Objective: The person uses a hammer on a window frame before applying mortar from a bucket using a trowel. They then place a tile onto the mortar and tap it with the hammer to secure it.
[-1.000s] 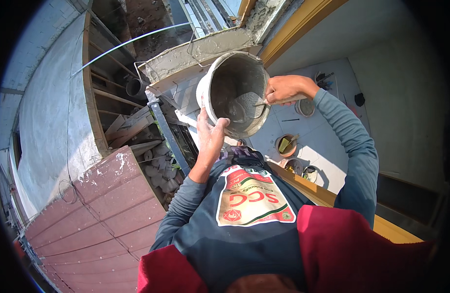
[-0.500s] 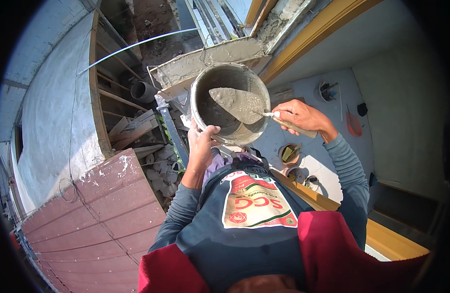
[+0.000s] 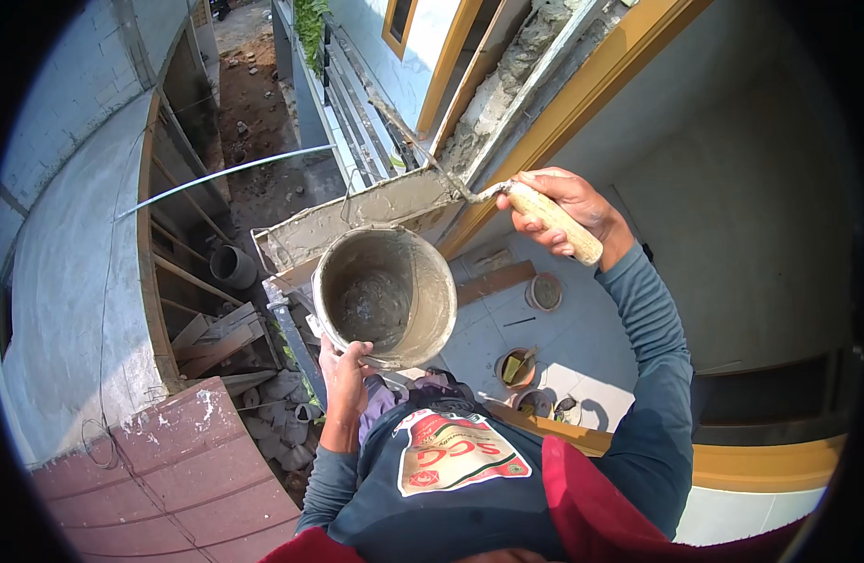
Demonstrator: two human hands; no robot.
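Note:
My left hand point(image 3: 346, 380) grips the near rim of a mortar-coated bucket point(image 3: 436, 314). Some wet grey mortar point(image 3: 364, 305) lies in its bottom. The wooden handle of a trowel point(image 3: 552, 221) is wrapped in my right hand point(image 3: 582, 208), up and to the right of the bucket. Its bent metal neck runs left to the blade, which shows almost edge-on and reaches toward the rough mortared top of the wall point(image 3: 488, 117). How much mortar the blade carries cannot be made out.
A mortar-covered ledge point(image 3: 357, 218) runs just beyond the bucket. A yellow wooden frame point(image 3: 568, 89) rises diagonally beside the trowel. Far below, small buckets point(image 3: 545, 292) stand on a tiled floor. To the left are a reddish roof point(image 3: 169, 469), loose boards point(image 3: 221, 342) and a grey wall point(image 3: 85, 272).
My right hand has lifted the mortar-loaded trowel out of the bucket, up and away toward the wall top. The bucket in my left hand sits lower and further left in view.

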